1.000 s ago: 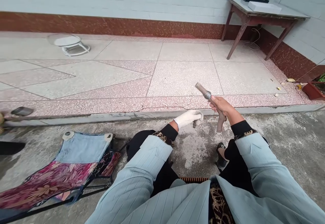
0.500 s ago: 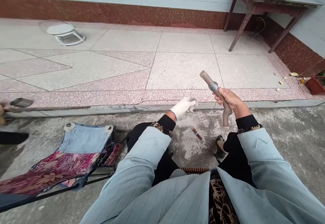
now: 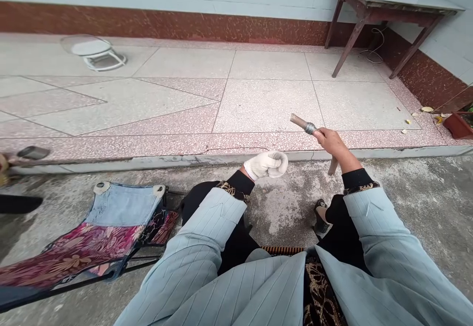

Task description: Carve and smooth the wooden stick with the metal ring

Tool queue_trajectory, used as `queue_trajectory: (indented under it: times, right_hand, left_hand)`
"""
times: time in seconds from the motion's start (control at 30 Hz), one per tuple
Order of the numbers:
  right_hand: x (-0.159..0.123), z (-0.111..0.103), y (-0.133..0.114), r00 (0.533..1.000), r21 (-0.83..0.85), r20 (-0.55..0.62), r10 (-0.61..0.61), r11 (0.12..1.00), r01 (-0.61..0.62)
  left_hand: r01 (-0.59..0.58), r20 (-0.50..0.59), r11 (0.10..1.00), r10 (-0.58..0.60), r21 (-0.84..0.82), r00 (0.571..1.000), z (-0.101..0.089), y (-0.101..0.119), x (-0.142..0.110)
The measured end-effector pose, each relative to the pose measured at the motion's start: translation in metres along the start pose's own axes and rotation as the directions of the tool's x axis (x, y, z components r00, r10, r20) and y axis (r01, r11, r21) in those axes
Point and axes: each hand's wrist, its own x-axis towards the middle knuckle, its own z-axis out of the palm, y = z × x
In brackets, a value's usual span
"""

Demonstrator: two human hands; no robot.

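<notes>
My right hand [image 3: 331, 142] is bare and closed round a brown wooden handle [image 3: 300, 122] with a metal ring [image 3: 309, 128] near its far end. The handle slants from upper left down past my wrist, above the concrete ground. My left hand [image 3: 268, 164], in a white glove, is curled into a fist just left of it, apart from the handle, and nothing shows between its fingers. Both hands are held over my knees in pale blue striped sleeves.
A folding chair [image 3: 111, 227] with denim and floral fabric lies at the lower left. A raised terrazzo step [image 3: 221, 158] runs across ahead. A wooden table [image 3: 388, 8] stands at the back right, a white stand [image 3: 94, 52] at the back left, a red pot [image 3: 458, 125] on the right.
A small brown piece left my gloved left hand, lay on the ground half a second ago and is out of sight now. That hand has curled into a fist. The handle tipped flatter.
</notes>
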Motion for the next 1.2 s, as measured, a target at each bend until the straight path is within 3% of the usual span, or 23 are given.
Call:
queue_trajectory:
  times: [0.07,0.13,0.23,0.3,0.33,0.37,0.4,0.43,0.47,0.5,0.53,0.57,0.6,0.67,0.73,0.83,0.9,0.97,1.03,1.1,1.13,1.17,1.2]
  right_hand:
    - [-0.003,-0.004,-0.002,0.996,0.309,0.090,0.003,0.951,-0.031]
    - [-0.009,-0.012,-0.003,0.976,0.581,0.213,-0.054,0.810,-0.083]
    - [-0.022,-0.022,-0.004,0.899,0.729,0.369,-0.237,0.674,-0.121]
    - [-0.030,-0.022,-0.007,0.736,0.690,0.543,-0.404,0.714,-0.117]
    - [-0.033,-0.018,-0.009,0.604,0.639,0.649,-0.464,0.762,-0.101]
    - [-0.036,-0.013,-0.011,0.440,0.561,0.759,-0.480,0.825,-0.066]
    - [-0.038,-0.005,-0.014,0.329,0.475,0.834,-0.443,0.880,-0.019]
    - [-0.038,0.004,-0.016,0.256,0.358,0.898,-0.357,0.933,0.046]
    - [-0.036,0.013,-0.017,0.264,0.214,0.934,-0.239,0.969,0.120]
    - [-0.033,0.021,-0.017,0.343,0.041,0.934,-0.103,0.982,0.182]
    - [-0.027,0.027,-0.015,0.491,-0.145,0.871,0.020,0.965,0.218]
    - [-0.020,0.030,-0.012,0.644,-0.293,0.758,0.105,0.937,0.192]
    - [-0.012,0.031,-0.009,0.762,-0.378,0.627,0.161,0.918,0.118]
    - [0.003,0.026,-0.003,0.903,-0.263,0.405,0.143,0.964,-0.035]
    - [0.011,0.018,0.000,0.949,0.068,0.290,0.121,0.987,-0.147]
    - [0.010,0.010,-0.004,0.957,0.547,0.277,0.085,0.805,-0.230]
    - [0.002,0.010,-0.008,0.939,0.692,0.342,-0.032,0.685,-0.228]
    - [-0.007,0.015,-0.012,0.883,0.714,0.430,-0.188,0.670,-0.205]
    - [-0.015,0.023,-0.016,0.753,0.633,0.572,-0.326,0.759,-0.151]
    - [-0.021,0.033,-0.019,0.563,0.447,0.742,-0.364,0.894,-0.011]
    - [-0.023,0.039,-0.020,0.506,0.317,0.801,-0.320,0.944,0.095]
    - [-0.023,0.044,-0.021,0.510,0.155,0.827,-0.237,0.968,0.199]
    - [-0.023,0.048,-0.021,0.567,-0.023,0.814,-0.129,0.967,0.253]
  left_hand:
    - [0.060,0.089,0.995,-0.067,0.076,0.994,0.001,0.001,-0.002]
    - [0.129,0.178,0.975,-0.161,0.179,0.971,0.004,0.002,-0.003]
    - [0.156,0.134,0.924,-0.214,0.350,0.967,0.002,0.000,0.002]
    - [0.141,-0.069,0.866,-0.122,0.479,0.990,-0.005,-0.003,0.007]
    - [0.164,-0.204,0.831,-0.063,0.531,0.977,-0.009,-0.005,0.010]
    - [0.193,-0.297,0.796,-0.018,0.574,0.955,-0.013,-0.006,0.013]
    - [0.213,-0.369,0.776,0.027,0.593,0.929,-0.017,-0.007,0.016]
    - [0.219,-0.419,0.779,0.061,0.587,0.906,-0.021,-0.008,0.018]
    - [0.205,-0.446,0.804,0.082,0.558,0.891,-0.023,-0.008,0.019]
    - [0.171,-0.456,0.843,0.096,0.510,0.885,-0.025,-0.007,0.020]
    - [0.124,-0.451,0.884,0.106,0.451,0.886,-0.025,-0.006,0.020]
    - [0.070,-0.435,0.918,0.116,0.389,0.893,-0.025,-0.005,0.020]
    - [0.018,-0.407,0.943,0.126,0.334,0.905,-0.023,-0.003,0.019]
    - [-0.047,-0.315,0.965,0.130,0.258,0.940,-0.018,-0.001,0.017]
    - [-0.027,-0.186,0.972,0.072,0.234,0.980,-0.011,-0.003,0.017]
    - [0.064,-0.076,0.946,-0.042,0.318,0.996,-0.006,-0.011,0.020]
    - [0.134,-0.228,0.879,-0.030,0.457,0.973,-0.010,-0.015,0.023]
    - [0.234,-0.440,0.798,0.043,0.555,0.897,-0.020,-0.013,0.024]
    - [0.286,-0.545,0.723,0.148,0.629,0.826,-0.032,-0.007,0.022]
    - [0.295,-0.560,0.698,0.182,0.652,0.808,-0.038,0.001,0.016]
    - [0.288,-0.544,0.690,0.182,0.664,0.819,-0.039,0.003,0.013]
    - [0.277,-0.521,0.695,0.164,0.664,0.838,-0.037,0.004,0.011]
    - [0.252,-0.486,0.712,0.143,0.656,0.862,-0.035,0.005,0.009]
